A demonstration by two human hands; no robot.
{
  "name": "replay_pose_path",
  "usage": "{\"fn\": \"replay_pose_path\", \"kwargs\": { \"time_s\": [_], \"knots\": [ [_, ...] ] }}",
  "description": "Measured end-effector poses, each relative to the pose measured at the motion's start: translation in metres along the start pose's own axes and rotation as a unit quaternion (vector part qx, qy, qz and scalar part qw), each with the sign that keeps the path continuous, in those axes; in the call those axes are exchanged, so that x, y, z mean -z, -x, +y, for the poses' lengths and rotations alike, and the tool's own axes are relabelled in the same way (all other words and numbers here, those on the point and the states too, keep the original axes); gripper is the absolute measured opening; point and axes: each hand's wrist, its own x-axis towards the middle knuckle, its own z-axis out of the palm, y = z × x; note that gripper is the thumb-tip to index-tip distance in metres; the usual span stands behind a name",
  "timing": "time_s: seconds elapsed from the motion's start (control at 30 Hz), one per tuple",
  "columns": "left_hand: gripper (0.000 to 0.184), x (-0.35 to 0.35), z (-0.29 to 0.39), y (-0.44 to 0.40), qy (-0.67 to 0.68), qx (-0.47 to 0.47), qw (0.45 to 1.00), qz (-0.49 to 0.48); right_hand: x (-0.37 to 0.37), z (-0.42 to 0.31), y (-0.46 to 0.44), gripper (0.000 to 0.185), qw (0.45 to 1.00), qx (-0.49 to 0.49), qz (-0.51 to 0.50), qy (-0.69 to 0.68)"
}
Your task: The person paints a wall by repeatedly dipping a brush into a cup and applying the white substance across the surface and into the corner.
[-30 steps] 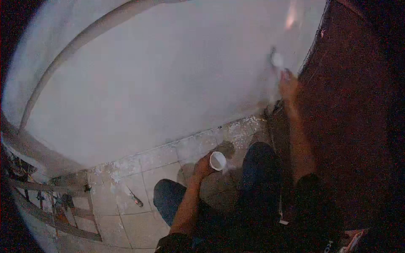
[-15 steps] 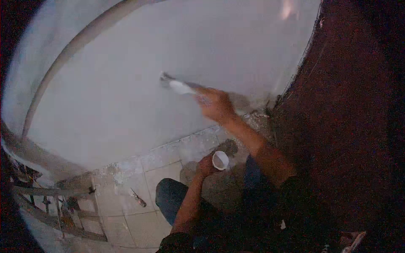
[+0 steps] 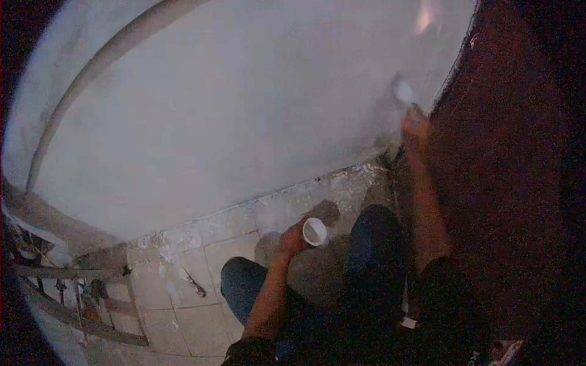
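Note:
My left hand [image 3: 294,239] is wrapped round a white cup [image 3: 315,232] held above the tiled floor, its round mouth facing up. Up at the right side of the pale wall [image 3: 213,122], my right hand [image 3: 416,127] grips a brush-like tool [image 3: 403,91] with a white part. The tool is blurred, and its far end is at the wall surface. Whether it touches the wall cannot be made out.
A small tool [image 3: 196,284] lies on the tiled floor [image 3: 159,329], which has white spatters along the wall's foot. A ladder-like frame [image 3: 79,326] is at the lower left. A dark reddish surface [image 3: 506,152] borders the wall at right.
Over the last half second my right hand has swung with the tool from the wall's middle back to its right side. My left hand still holds the cup in nearly the same place.

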Motion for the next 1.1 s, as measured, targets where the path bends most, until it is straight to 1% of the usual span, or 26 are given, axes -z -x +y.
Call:
{"fn": "replay_pose_path", "kwargs": {
  "time_s": [0.03,0.07,0.1,0.13,0.17,0.2,0.27,0.33,0.37,0.43,0.47,0.53,0.6,0.67,0.73,0.77,0.8,0.83,0.9,0.93,1.0,1.07,1.1],
  "knots": [
    [0.108,-0.001,0.001,-0.002,0.003,-0.004,1.0,0.001,-0.022,-0.012,0.012,0.035,0.997,0.043,0.038,-0.058],
    [0.107,-0.002,0.001,-0.004,0.006,-0.011,1.0,0.003,0.011,-0.086,0.024,0.035,0.995,0.025,-0.05,-0.08],
    [0.107,-0.003,0.001,-0.006,0.006,-0.014,1.0,0.004,0.004,-0.12,0.045,0.033,0.992,0.004,-0.081,-0.099],
    [0.107,-0.005,0.001,-0.008,0.008,-0.022,1.0,0.005,0.0,-0.15,0.066,0.034,0.976,0.051,-0.08,-0.194],
    [0.106,-0.006,0.0,-0.01,0.011,-0.029,0.999,0.007,0.039,-0.208,0.07,0.033,0.968,0.024,-0.172,-0.183],
    [0.106,-0.009,0.0,-0.012,0.013,-0.035,0.999,0.008,0.011,-0.217,0.1,0.034,0.953,0.052,-0.175,-0.242],
    [0.105,-0.014,-0.001,-0.015,0.019,-0.048,0.999,0.011,0.026,-0.261,0.124,0.035,0.924,0.153,-0.244,-0.253],
    [0.105,-0.02,-0.003,-0.019,0.023,-0.059,0.998,0.014,0.018,-0.283,0.144,0.036,0.878,0.176,-0.276,-0.349],
    [0.104,-0.022,-0.005,-0.019,0.027,-0.064,0.998,0.015,0.016,-0.284,0.145,0.036,0.878,0.174,-0.277,-0.349],
    [0.104,-0.025,-0.007,-0.018,0.036,-0.07,0.997,0.021,0.015,-0.286,0.141,0.034,0.877,0.168,-0.239,-0.382],
    [0.104,-0.025,-0.01,-0.017,0.038,-0.067,0.997,0.022,0.019,-0.273,0.135,0.033,0.87,0.149,-0.263,-0.389],
    [0.102,-0.018,-0.005,-0.008,0.034,-0.06,0.997,0.021,0.021,-0.24,0.118,0.034,0.908,0.107,-0.34,-0.221],
    [0.101,-0.004,0.002,-0.004,0.029,-0.055,0.998,0.024,-0.021,-0.174,0.113,0.035,0.942,0.072,-0.143,-0.296],
    [0.101,0.002,0.006,-0.002,0.027,-0.048,0.998,0.022,0.019,-0.143,0.072,0.034,0.936,-0.085,-0.26,-0.221],
    [0.102,0.002,0.005,-0.003,0.027,-0.042,0.999,0.019,0.001,-0.079,0.054,0.033,0.983,0.003,-0.154,-0.099],
    [0.102,0.002,0.006,-0.002,0.029,-0.04,0.999,0.017,-0.029,-0.007,0.047,0.034,0.985,-0.045,-0.155,-0.061],
    [0.102,0.0,0.006,-0.002,0.028,-0.038,0.999,0.015,-0.055,0.045,0.046,0.035,0.983,-0.095,-0.155,-0.024],
    [0.102,-0.001,0.006,-0.002,0.028,-0.035,0.999,0.013,-0.042,0.038,0.041,0.035,0.983,-0.094,-0.156,-0.024],
    [0.102,-0.001,0.005,-0.001,0.027,-0.03,0.999,0.01,-0.012,0.023,0.028,0.038,0.989,-0.085,-0.019,-0.12],
    [0.103,-0.001,0.005,-0.001,0.027,-0.029,0.999,0.009,-0.007,0.01,0.032,0.038,0.989,-0.084,-0.019,-0.121],
    [0.103,-0.002,0.006,-0.001,0.024,-0.022,0.999,0.003,-0.002,-0.032,0.053,0.039,0.994,-0.011,-0.071,-0.088],
    [0.103,-0.002,0.009,-0.004,0.019,-0.018,1.0,-0.006,0.003,-0.091,0.078,0.04,0.99,0.06,-0.12,-0.053],
    [0.103,0.0,0.011,-0.002,0.018,-0.011,1.0,-0.012,0.01,-0.143,0.089,0.039,0.984,0.013,-0.173,-0.038]
  ]
}}
